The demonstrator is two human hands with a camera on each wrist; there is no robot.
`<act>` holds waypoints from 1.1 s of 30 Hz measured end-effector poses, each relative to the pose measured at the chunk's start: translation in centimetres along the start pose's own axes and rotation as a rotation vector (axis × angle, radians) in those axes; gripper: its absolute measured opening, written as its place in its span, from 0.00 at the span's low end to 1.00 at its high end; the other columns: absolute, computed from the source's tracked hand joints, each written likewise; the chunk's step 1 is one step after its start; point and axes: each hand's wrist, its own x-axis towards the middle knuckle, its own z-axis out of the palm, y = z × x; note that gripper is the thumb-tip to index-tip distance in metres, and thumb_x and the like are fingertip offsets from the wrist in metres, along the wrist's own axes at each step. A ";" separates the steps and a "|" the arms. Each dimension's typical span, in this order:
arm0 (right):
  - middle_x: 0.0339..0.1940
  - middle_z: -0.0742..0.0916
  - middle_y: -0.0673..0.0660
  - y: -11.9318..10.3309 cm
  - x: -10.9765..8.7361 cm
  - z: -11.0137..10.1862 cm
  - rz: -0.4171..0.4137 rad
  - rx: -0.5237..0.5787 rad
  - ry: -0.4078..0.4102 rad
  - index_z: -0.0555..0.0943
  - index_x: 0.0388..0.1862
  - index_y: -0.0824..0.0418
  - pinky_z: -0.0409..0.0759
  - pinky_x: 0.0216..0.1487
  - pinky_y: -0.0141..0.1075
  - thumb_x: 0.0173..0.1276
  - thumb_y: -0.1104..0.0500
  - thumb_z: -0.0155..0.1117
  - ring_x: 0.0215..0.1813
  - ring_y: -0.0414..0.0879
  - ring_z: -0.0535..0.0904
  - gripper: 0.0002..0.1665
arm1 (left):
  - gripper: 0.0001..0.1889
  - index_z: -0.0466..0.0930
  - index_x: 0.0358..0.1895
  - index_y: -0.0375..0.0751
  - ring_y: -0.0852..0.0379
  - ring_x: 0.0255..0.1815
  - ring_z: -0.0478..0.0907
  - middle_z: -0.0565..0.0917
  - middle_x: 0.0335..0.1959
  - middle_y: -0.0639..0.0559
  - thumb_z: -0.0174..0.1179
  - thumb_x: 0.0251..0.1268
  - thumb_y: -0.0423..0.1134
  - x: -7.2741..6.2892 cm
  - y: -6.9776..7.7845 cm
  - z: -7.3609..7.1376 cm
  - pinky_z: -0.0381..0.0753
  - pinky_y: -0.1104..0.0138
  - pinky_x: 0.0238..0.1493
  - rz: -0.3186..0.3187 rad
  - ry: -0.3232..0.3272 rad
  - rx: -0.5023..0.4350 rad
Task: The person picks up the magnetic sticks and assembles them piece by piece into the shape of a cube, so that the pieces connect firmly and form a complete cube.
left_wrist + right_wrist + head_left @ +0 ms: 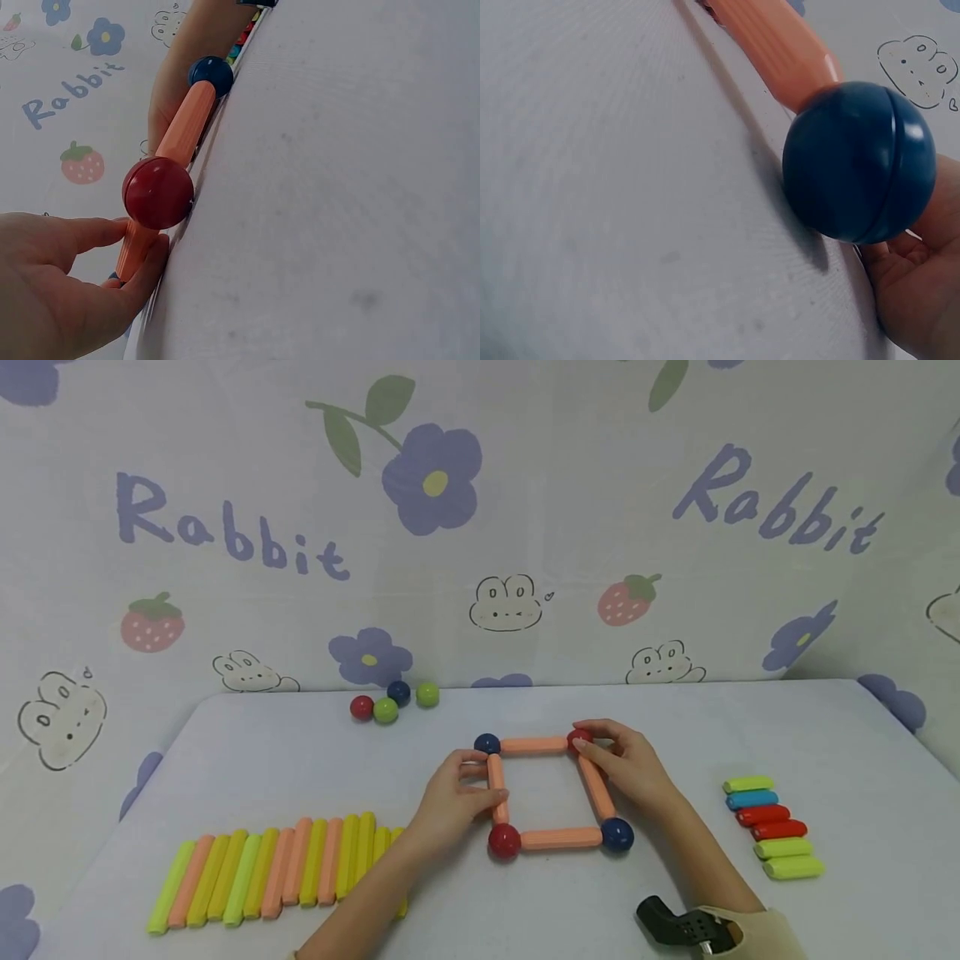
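Note:
A square frame of orange rods and red and blue balls lies on the white table. With thumb and fingers my left hand point(452, 802) pinches the frame's left orange rod point(497, 777), between the far-left blue ball point(487, 743) and the near-left red ball point(504, 841). The left wrist view shows thumb and fingers on both sides of that rod, behind the red ball point(157, 193). At the far-right corner, my right hand point(632, 770) holds the red ball point(579, 741) between thumb and fingers. The near-right blue ball point(859, 161) partly hides this hand in the right wrist view.
A row of long yellow, orange and green rods point(262, 877) lies at the left, partly under the left forearm. Short green, blue and red rods point(772, 828) lie at the right. Loose balls point(386, 710) sit at the back edge, before a rabbit-print cloth point(562, 510).

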 end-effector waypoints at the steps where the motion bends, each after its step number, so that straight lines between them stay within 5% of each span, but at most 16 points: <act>1: 0.68 0.81 0.67 0.0 0.0 0.0 -0.002 0.004 0.001 0.76 0.73 0.64 0.82 0.39 0.29 0.81 0.54 0.62 0.46 0.49 0.79 0.26 | 0.30 0.69 0.71 0.34 0.49 0.52 0.86 0.79 0.67 0.36 0.69 0.70 0.33 0.0 0.0 0.0 0.88 0.60 0.55 0.005 0.005 0.002; 17: 0.62 0.82 0.68 -0.2 -0.2 0.0 0.019 0.041 0.056 0.78 0.69 0.67 0.78 0.36 0.28 0.80 0.56 0.63 0.40 0.45 0.77 0.24 | 0.29 0.72 0.74 0.33 0.46 0.57 0.86 0.80 0.67 0.37 0.66 0.73 0.33 -0.1 -0.2 0.1 0.87 0.60 0.58 0.056 0.032 0.083; 33: 0.64 0.82 0.68 -0.4 -0.3 -0.1 0.032 0.039 0.040 0.77 0.70 0.67 0.81 0.41 0.26 0.81 0.55 0.63 0.46 0.47 0.79 0.25 | 0.28 0.75 0.73 0.35 0.46 0.59 0.83 0.82 0.64 0.41 0.68 0.72 0.33 -0.3 0.2 0.0 0.88 0.60 0.58 0.028 0.053 0.124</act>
